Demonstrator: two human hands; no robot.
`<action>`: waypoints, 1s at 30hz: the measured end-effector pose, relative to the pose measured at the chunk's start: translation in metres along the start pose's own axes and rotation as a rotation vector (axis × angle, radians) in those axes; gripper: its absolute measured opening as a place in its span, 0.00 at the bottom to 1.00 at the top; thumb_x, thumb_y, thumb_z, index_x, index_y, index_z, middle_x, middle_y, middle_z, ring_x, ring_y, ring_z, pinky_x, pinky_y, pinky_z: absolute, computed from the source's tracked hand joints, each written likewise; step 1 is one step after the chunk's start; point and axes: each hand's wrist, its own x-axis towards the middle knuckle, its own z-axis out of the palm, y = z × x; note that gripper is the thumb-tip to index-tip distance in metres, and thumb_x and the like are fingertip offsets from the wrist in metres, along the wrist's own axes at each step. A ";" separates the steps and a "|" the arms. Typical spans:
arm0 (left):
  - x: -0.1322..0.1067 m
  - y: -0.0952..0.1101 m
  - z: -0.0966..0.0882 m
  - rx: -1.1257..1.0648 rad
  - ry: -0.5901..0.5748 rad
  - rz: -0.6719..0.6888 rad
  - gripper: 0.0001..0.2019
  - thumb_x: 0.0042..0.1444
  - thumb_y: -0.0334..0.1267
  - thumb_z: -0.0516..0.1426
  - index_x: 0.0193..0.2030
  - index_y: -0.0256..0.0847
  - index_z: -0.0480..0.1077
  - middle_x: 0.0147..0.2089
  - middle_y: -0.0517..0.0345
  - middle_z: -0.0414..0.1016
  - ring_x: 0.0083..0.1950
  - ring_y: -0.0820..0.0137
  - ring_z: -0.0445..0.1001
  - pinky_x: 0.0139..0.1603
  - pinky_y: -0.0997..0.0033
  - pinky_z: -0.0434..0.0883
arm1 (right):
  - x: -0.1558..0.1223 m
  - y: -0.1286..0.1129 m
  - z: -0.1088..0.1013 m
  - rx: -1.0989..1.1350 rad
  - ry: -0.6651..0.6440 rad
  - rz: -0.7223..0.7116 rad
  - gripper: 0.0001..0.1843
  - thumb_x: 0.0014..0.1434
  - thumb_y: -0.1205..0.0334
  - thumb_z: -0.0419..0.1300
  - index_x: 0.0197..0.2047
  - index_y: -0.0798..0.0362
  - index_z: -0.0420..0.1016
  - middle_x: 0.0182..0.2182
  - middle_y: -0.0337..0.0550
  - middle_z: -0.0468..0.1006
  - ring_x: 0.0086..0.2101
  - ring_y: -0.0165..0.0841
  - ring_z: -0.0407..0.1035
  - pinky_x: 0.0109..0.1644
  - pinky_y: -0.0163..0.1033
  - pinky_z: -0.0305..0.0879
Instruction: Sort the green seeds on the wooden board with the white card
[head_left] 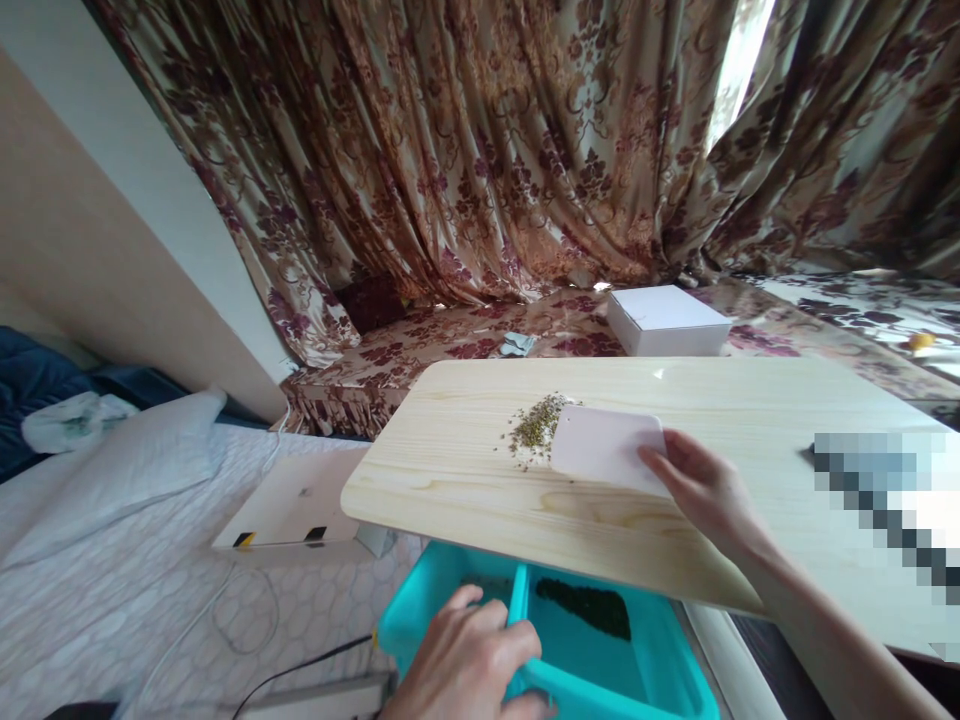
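Right hand (pixel 705 490) gripping a thin white rectangular card (pixel 607 445) against a loose greenish-brown granular pile (pixel 536 425)

Thumb and fingers are holding the card by its right end only, while its left end is meeting the pile. Left hand (pixel 480 645) is curling over the divider of a two-compartment turquoise plastic bin (pixel 694 665); whether it is clenching or merely resting, I cannot tell. The pile is lying on a pale wood-grain table (pixel 450 440) with rounded corners, well back from the front edge, and stray bits are fringing it.

Scatter is looking like the main risk: with nothing bounding the pile, a quick push could be flinging grains wide. Because the grip is sitting at one end, the card could be twisting, its far edge lifting and riding over the bits. The bin is sitting just below the table's front edge, so a gap there could be letting grains drop outside. Uneven pressure from the left hand could be tipping it. A dark green clump (pixel 592 605) is occupying the right compartment, so grains landing there could be mixing with it.
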 end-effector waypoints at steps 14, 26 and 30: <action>0.000 -0.004 0.008 0.031 0.061 0.040 0.10 0.52 0.45 0.67 0.38 0.46 0.73 0.35 0.62 0.72 0.44 0.63 0.74 0.61 0.56 0.60 | 0.007 -0.004 -0.001 -0.037 0.000 -0.027 0.13 0.46 0.49 0.66 0.31 0.49 0.76 0.29 0.42 0.82 0.32 0.38 0.75 0.34 0.38 0.72; 0.006 -0.023 0.030 0.029 0.181 0.063 0.16 0.45 0.50 0.69 0.38 0.48 0.74 0.33 0.63 0.72 0.38 0.64 0.74 0.58 0.57 0.62 | 0.004 -0.017 0.015 -0.003 -0.054 -0.032 0.15 0.48 0.47 0.65 0.33 0.49 0.75 0.31 0.44 0.83 0.33 0.39 0.76 0.36 0.39 0.73; 0.007 -0.025 0.031 0.032 0.172 0.067 0.17 0.44 0.52 0.69 0.37 0.48 0.74 0.32 0.63 0.72 0.37 0.64 0.74 0.57 0.57 0.63 | 0.003 -0.018 0.016 -0.028 -0.069 -0.032 0.16 0.48 0.46 0.64 0.32 0.49 0.75 0.31 0.45 0.83 0.33 0.39 0.76 0.35 0.39 0.73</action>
